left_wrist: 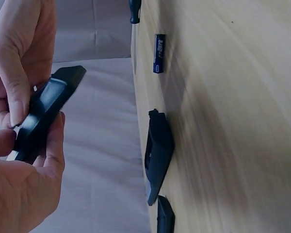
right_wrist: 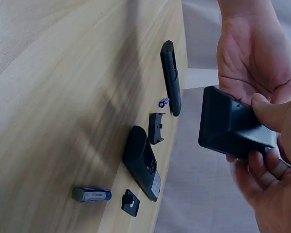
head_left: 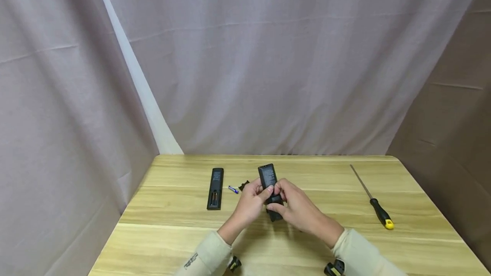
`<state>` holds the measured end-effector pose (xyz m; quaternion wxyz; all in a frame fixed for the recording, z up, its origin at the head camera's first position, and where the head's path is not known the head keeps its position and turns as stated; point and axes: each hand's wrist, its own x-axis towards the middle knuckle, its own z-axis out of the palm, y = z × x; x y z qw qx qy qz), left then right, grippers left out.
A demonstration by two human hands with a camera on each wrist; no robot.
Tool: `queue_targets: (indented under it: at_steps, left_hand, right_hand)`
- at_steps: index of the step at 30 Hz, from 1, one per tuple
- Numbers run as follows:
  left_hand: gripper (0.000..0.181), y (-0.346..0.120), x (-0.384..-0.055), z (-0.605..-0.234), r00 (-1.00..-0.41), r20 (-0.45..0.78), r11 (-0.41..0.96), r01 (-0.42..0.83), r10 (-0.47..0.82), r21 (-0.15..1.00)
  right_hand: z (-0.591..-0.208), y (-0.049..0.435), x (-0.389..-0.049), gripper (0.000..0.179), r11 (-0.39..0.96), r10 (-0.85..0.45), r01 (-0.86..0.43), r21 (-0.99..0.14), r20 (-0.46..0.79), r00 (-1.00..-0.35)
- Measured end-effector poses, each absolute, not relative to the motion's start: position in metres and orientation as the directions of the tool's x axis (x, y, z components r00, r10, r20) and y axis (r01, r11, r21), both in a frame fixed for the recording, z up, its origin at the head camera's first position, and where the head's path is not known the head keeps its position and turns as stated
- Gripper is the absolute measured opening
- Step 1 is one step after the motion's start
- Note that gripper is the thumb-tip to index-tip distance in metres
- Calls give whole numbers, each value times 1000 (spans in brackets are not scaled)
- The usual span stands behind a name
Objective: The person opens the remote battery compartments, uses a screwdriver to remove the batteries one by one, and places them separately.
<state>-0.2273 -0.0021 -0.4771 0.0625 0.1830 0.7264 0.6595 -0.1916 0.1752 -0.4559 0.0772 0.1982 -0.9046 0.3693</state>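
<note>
Both hands hold a black remote control (head_left: 267, 174) above the table, its printed back facing up. My left hand (head_left: 250, 201) grips its left side, with the thumb on the back. From the right, my right hand (head_left: 301, 210) grips it by the edge with thumb and curled fingers. In the right wrist view, a second black remote (right_wrist: 141, 162) lies below with its battery compartment uncovered. Around it are a small black cover (right_wrist: 131, 203), a blue-and-silver battery (right_wrist: 92, 194) and a larger black battery cover (right_wrist: 155, 128).
To the left lies another black remote (head_left: 215, 188), its compartment uncovered with a battery inside. A blue battery (head_left: 233, 189) sits between it and the hands. A long screwdriver (head_left: 379, 212) with a black and yellow handle lies at the right. Curtains (head_left: 268, 76) hang behind the table (head_left: 172, 225).
</note>
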Motion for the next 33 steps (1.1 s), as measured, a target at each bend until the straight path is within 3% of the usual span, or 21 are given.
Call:
queue_targets:
  at_steps: [10, 16, 21, 25, 33]
  left_hand:
    - [32, -13, -236, -478, -947, 112, -45, 103, 300, 994]
    - [32, -22, -239, -474, -952, 89, -88, 66, 293, 994]
    - [31, -29, -239, -472, -956, 77, -58, 63, 282, 996]
    - [32, -32, -239, -472, -963, 76, -55, 64, 260, 996]
    - [32, -38, -240, -477, -963, 80, -55, 68, 256, 996]
  right_hand:
    - [-449, 183, -184, 23, 563, -383, -556, -612, 403, -831]
    - [-453, 193, -177, 11, 542, -447, -697, -470, 541, -712]
    - [-458, 204, -170, 20, 610, -491, -728, -313, 572, -657]
    - [-466, 216, -162, 28, 695, -504, -681, -232, 519, -691]
    - [-494, 253, -150, 25, 842, -411, -473, -260, 260, -874]
